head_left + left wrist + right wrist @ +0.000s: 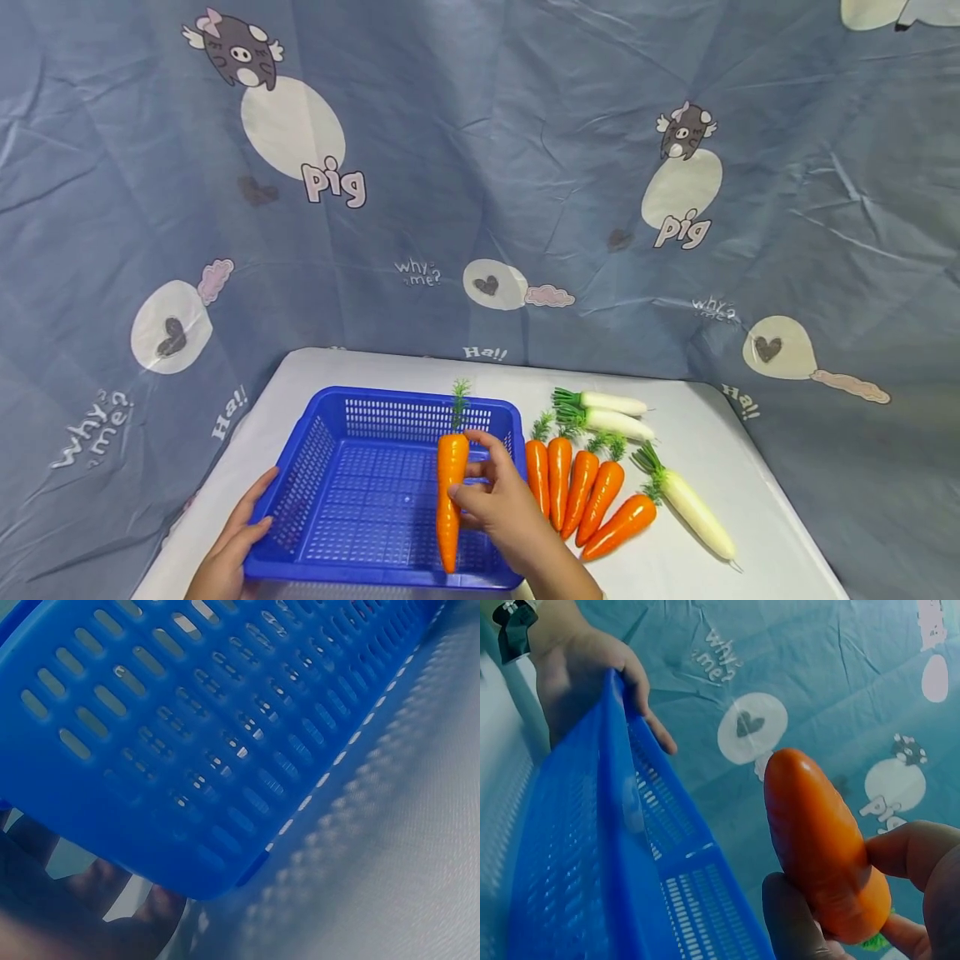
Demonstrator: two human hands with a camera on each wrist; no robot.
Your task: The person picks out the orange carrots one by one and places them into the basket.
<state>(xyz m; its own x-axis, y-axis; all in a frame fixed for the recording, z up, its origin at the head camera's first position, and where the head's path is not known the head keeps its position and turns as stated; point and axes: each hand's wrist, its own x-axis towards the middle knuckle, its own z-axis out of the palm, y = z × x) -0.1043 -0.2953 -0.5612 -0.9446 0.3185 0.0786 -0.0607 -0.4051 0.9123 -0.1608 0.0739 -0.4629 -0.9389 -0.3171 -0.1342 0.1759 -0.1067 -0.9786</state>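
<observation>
My right hand (498,492) pinches an orange carrot (451,500) between thumb and fingers, over the right part of a blue plastic basket (390,575). The carrot hangs upright, its green top up and its tip down near the front rim. In the right wrist view the carrot (817,847) shows large, with fingertips along its side. My left hand (232,542) grips the left rim of the basket near its front corner. Seen from the left wrist, the fingers (154,919) lie at the basket's slotted wall (202,742).
Several carrots (583,487) lie side by side right of the basket. Two white radishes (615,423) lie behind them and another white radish (699,515) lies further right. The white table (757,500) meets a blue patterned cloth (570,225) at the back and sides.
</observation>
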